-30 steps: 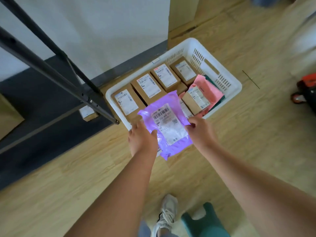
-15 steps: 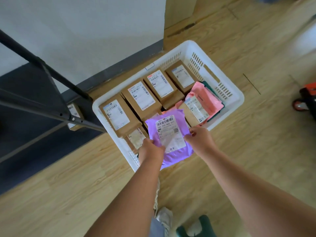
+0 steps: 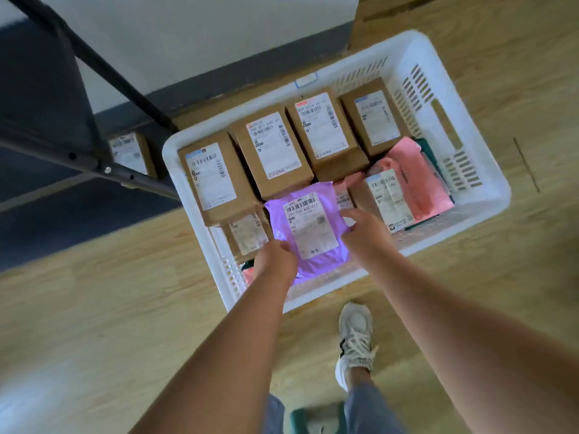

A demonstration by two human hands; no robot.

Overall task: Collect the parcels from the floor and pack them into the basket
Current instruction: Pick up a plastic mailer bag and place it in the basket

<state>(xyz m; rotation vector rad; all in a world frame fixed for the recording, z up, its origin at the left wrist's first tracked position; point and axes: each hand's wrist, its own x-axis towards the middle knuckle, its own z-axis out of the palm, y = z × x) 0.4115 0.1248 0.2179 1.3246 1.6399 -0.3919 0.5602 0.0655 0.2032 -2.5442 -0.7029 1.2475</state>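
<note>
A white plastic basket (image 3: 488, 195) stands on the wooden floor by the wall, holding several brown cardboard parcels (image 3: 272, 151) with white labels and pink bags (image 3: 416, 180). A purple bag parcel (image 3: 310, 230) with a white label lies low in the basket's near side. My left hand (image 3: 275, 261) grips its near left corner. My right hand (image 3: 363, 228) holds its right edge with fingers curled over it. Another brown parcel (image 3: 130, 153) sits on the floor left of the basket, behind a dark metal bar.
A dark metal frame (image 3: 94, 164) crosses the upper left over a dark mat (image 3: 47, 214). A white wall with a grey skirting runs behind the basket. My shoe (image 3: 355, 343) stands just in front of the basket, with a green thing (image 3: 316, 418) at the bottom edge.
Both hands have carried the purple parcel forward and down into the basket's near side. The view has moved closer over the basket.
</note>
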